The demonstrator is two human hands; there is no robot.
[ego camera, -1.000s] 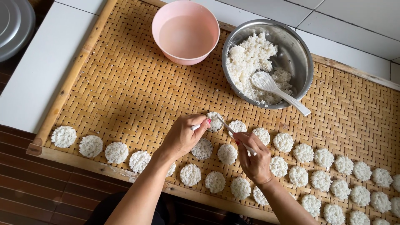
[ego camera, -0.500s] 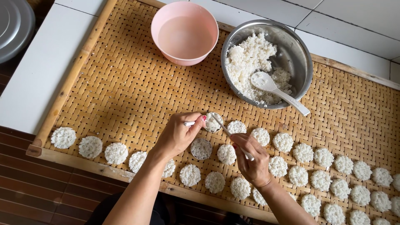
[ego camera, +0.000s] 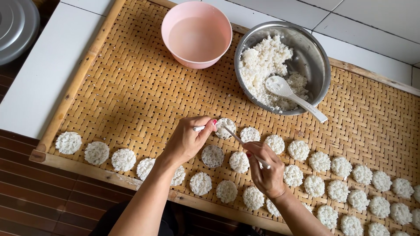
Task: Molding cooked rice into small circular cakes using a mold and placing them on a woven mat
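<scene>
My left hand pinches the handle of a small round mould packed with white rice, just above the woven bamboo tray. A thin white utensil is gripped in my right hand, and its tip rests on the rice in that mould. A second metal ring filled with rice lies on the tray between my hands. Rows of round rice cakes run along the tray's near edge.
A steel bowl of cooked rice with a white spoon stands at the back right. A pink bowl of water sits beside it. A grey metal lid lies at the far left, off the tray.
Both hands have stayed almost in place over the second row. The utensil tip has shifted slightly on the mould, and the metal ring on the tray now shows more plainly.
</scene>
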